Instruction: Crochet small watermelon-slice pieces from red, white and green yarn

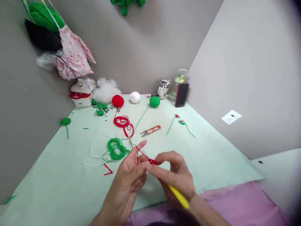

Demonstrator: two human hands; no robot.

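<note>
A small red crochet piece sits between the fingertips of both hands. My left hand is closed on its left side, with the index finger stretched out and red yarn running over it. In my right hand is a crochet hook with a yellow handle; the thumb and index finger also touch the red piece. The yarn leads back to a loose red coil and seemingly to the red ball behind it. The hook's tip is hard to make out.
Orange thread snips lie beyond my hands. Green yarn loops and white strands are to the left. Two small red-and-green pieces with tails lie right. At the back stand a white ball, green ball, pen cup, bottle and phone.
</note>
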